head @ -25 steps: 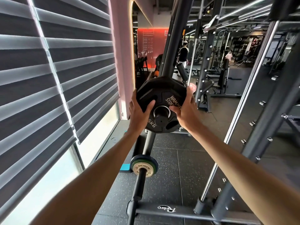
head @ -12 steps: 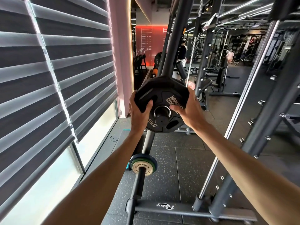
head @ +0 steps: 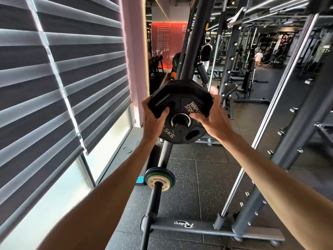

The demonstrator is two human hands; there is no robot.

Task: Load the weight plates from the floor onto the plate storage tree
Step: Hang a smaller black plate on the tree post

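A black weight plate marked Hammer Strength and 5KG sits with its centre hole over a black peg of the dark plate storage tree. My left hand grips the plate's left edge, thumb through a grip slot. On the plate's right side my right hand holds it, thumb pressed on its face beside the hole. Lower on the same post a small Rogue plate with a green rim hangs on another peg.
Slatted window blinds run along the left. A grey rack frame with pegs and a chrome guide rod stands to the right, its base bar crossing the rubber floor. A person stands far back among gym machines.
The plate has slid further onto the peg, whose end now sticks out through the hole. My right thumb moved onto the plate's face near the hole; both hands keep their hold.
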